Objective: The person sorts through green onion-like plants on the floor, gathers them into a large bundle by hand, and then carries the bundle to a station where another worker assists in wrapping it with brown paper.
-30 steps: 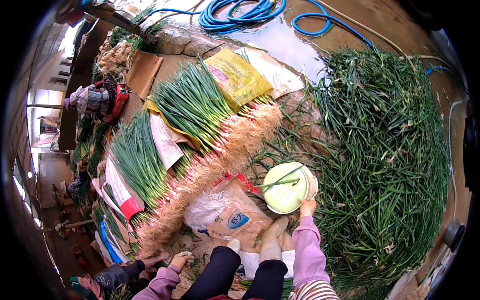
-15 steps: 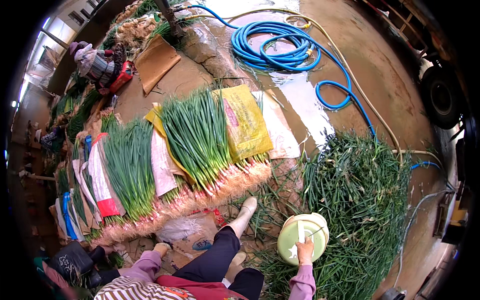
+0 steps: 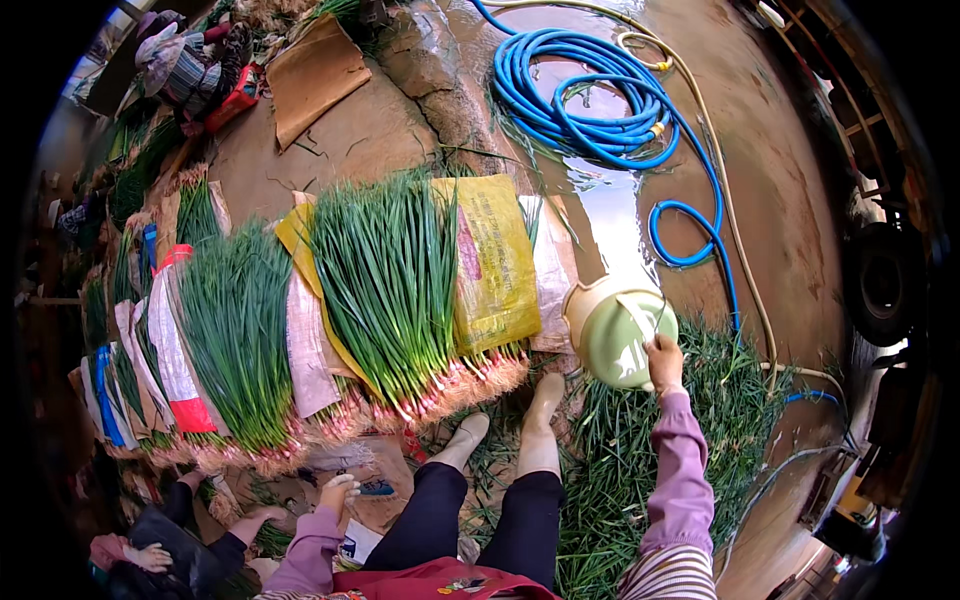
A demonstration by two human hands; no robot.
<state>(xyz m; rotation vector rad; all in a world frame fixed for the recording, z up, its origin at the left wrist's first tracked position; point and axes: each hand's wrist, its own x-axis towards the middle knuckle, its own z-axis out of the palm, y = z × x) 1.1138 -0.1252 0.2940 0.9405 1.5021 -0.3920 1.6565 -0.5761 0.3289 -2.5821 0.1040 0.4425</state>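
My right hand [image 3: 664, 364] is closed on the white handle of a round pale green and cream plastic bucket [image 3: 622, 350]. It hangs over the near-left edge of a heap of cut green leaves [image 3: 660, 480], and its inside is hidden. At the lower left, my left hand [image 3: 339, 492] holds nothing that I can see, with its pale fingers loosely apart. It is nearest to flattened sacks and cardboard [image 3: 385, 475] on the ground. Beyond lie bundles of green onions [image 3: 385, 290], roots toward me, with a yellow woven sack [image 3: 495, 265] over part of them.
A coiled blue hose [image 3: 575, 105] and a tan hose [image 3: 725, 170] lie on wet ground. A vehicle's wheel [image 3: 880, 285] stands at the right. Co-workers sit at the upper left [image 3: 180, 70] and lower left [image 3: 150, 555]. A cardboard sheet [image 3: 312, 80] lies at the back.
My right arm has reached forward, carrying the bucket away from me and tilting it. My feet have shifted and now stand near the onion roots. The left hand stays low at the left.
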